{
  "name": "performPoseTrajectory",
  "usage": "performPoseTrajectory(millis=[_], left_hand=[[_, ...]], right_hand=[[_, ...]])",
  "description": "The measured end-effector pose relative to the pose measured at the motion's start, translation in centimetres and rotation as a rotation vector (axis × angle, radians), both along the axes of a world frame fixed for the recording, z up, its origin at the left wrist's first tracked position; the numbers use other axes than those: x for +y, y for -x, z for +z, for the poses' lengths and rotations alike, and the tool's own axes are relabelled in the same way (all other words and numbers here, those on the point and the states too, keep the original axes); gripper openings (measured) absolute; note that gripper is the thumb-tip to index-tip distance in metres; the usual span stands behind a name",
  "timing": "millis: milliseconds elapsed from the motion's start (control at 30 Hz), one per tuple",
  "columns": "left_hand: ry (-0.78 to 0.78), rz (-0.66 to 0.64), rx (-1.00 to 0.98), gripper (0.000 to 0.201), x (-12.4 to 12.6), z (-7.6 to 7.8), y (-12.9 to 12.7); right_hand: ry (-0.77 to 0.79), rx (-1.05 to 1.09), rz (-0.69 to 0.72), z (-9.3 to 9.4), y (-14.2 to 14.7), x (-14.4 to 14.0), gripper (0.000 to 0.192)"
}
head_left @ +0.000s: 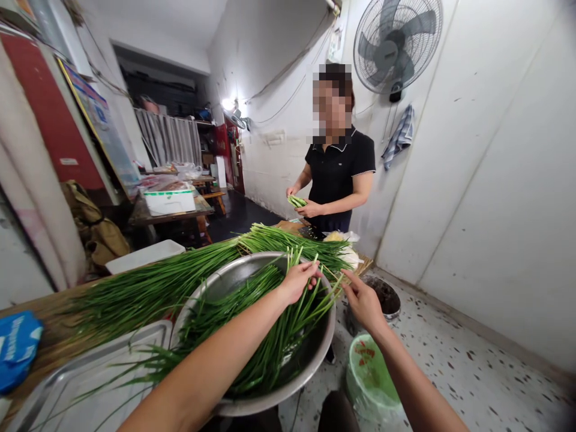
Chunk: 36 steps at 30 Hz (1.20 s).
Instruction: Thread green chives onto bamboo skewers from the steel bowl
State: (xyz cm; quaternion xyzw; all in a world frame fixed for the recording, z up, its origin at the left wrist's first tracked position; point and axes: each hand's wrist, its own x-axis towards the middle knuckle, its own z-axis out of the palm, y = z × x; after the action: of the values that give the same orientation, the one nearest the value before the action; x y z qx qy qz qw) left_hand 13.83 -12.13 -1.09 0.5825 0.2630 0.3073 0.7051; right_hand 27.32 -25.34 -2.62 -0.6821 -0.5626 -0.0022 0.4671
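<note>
A large steel basin (328, 354) is in front of me, heaped with long green garlic chives (243, 324). Over its far right side, my left hand (299, 282) is closed around several chive stalks, their pale ends sticking up past the fingers. Just right of the rim is my right hand (363, 303), thumb and forefinger pinched at the pale tip of a chive stalk. Behind the basin, more chives (171, 282) lie spread along a wooden table (54, 300). Some leaves hang over the basin's left side onto a metal tray (85, 372).
A green bin with a clear liner (373, 372) stands on the floor at right, a dark-filled container (382, 294) behind it. Across the table a person in a black shirt (337, 174) holds cut chives. A white tray (144, 257) and a blue packet (18, 348) are left.
</note>
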Motion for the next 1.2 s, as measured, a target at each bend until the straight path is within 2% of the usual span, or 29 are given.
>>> performPoseTrajectory(millis=[100, 200, 467, 833, 1000, 1200], left_hand=[[0.069, -0.111, -0.083, 0.043, -0.3, 0.5, 0.3], [0.056, -0.158, -0.119, 0.045, -0.6, 0.7, 0.3], [0.073, -0.124, -0.117, 0.038, -1.1, 0.7, 0.1], [0.115, -0.142, -0.102, 0.036, -1.3, 0.9, 0.3], [0.081, -0.135, -0.103, 0.036, -1.3, 0.7, 0.3], [-0.010, -0.068, -0.053, 0.039, -1.4, 0.7, 0.3]], right_hand=[[0.012, 0.000, 0.004, 0.3, 0.2, 0.0, 0.041], [0.003, -0.004, 0.008, 0.7, 0.3, -0.1, 0.041], [0.001, 0.001, -0.002, 0.7, 0.6, -0.2, 0.039], [-0.014, 0.016, 0.017, 0.1, 0.3, -0.2, 0.042], [-0.004, 0.020, 0.009, 0.1, 0.3, -0.3, 0.042], [0.024, -0.002, 0.003, 0.2, 0.3, -0.5, 0.042]])
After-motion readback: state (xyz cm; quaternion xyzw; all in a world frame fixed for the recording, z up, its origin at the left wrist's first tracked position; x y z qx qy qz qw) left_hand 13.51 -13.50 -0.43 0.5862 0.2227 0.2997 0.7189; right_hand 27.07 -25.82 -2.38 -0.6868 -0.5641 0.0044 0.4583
